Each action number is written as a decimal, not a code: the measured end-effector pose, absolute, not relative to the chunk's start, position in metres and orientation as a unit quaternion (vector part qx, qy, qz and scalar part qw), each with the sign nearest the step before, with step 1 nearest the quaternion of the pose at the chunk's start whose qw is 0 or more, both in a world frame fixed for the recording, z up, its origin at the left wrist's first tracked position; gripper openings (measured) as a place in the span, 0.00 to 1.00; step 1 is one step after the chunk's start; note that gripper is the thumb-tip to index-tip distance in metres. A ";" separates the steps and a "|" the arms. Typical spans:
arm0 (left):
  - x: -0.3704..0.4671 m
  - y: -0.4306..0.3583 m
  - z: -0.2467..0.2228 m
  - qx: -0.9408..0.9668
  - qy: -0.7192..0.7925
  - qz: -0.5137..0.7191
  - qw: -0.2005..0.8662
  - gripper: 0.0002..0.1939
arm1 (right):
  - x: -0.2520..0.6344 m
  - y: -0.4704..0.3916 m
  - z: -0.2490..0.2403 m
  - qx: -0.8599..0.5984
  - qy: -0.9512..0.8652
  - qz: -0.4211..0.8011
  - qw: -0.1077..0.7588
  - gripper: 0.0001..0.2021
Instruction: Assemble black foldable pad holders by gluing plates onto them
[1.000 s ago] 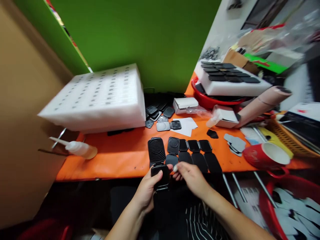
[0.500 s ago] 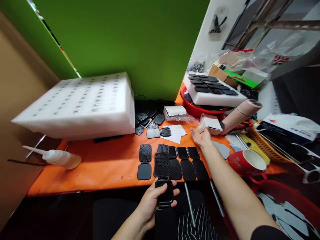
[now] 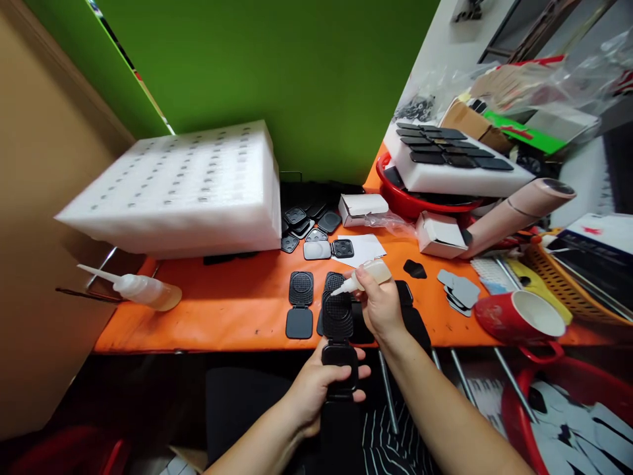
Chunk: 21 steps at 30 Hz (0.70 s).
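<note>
My left hand (image 3: pixel 316 382) is closed around an opened black hinged compact case (image 3: pixel 338 316), held over the table's front edge. Concentric ridges mark the case's far half. My right hand (image 3: pixel 380 303) grips a small white glue bottle (image 3: pixel 374 270) with a narrow nozzle. The nozzle tip points down-left over the ridged half; I cannot tell whether it touches. Another opened case (image 3: pixel 301 297) lies on the orange table to the left. More opened cases sit beneath and behind my hands, partly hidden. Beyond them, a case with a silvery half (image 3: pixel 317 250) rests partly on white paper (image 3: pixel 372 247).
A white foam block (image 3: pixel 182 191) stands at the left, near a squeeze bottle (image 3: pixel 148 292) lying on its side. To the right are a small white box (image 3: pixel 440 234), grey plates (image 3: pixel 459 290), a red mug (image 3: pixel 504 320) and a pink flask (image 3: pixel 519 211).
My right hand has come from the small white box back to the case, now holding the glue bottle. My left hand still holds the case. The camera view has shifted slightly.
</note>
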<state>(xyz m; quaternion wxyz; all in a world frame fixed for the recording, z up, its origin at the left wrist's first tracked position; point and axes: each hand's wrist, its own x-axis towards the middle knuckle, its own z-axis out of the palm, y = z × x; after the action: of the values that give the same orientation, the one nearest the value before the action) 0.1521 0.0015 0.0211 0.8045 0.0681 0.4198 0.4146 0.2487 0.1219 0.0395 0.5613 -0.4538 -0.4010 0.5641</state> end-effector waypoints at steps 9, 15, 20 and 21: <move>0.153 -0.002 0.026 0.079 0.407 0.424 0.805 0.20 | 0.245 0.118 0.047 -0.476 -0.527 0.489 0.507 0.11; 0.152 -0.005 0.026 0.090 0.405 0.425 0.804 0.20 | 0.244 0.116 0.051 -0.472 -0.543 0.483 0.500 0.10; 0.152 -0.006 0.026 0.088 0.405 0.430 0.802 0.20 | 0.243 0.118 0.048 -0.474 -0.556 0.469 0.496 0.12; 0.152 -0.006 0.026 0.088 0.405 0.431 0.801 0.20 | 0.243 0.118 0.047 -0.474 -0.555 0.470 0.496 0.12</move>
<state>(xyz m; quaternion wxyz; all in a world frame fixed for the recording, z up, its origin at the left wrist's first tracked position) 0.1522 -0.0059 0.0264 0.8014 0.0883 0.4047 0.4314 0.2432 0.1178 0.0468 0.4959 -0.4744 -0.5550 0.4700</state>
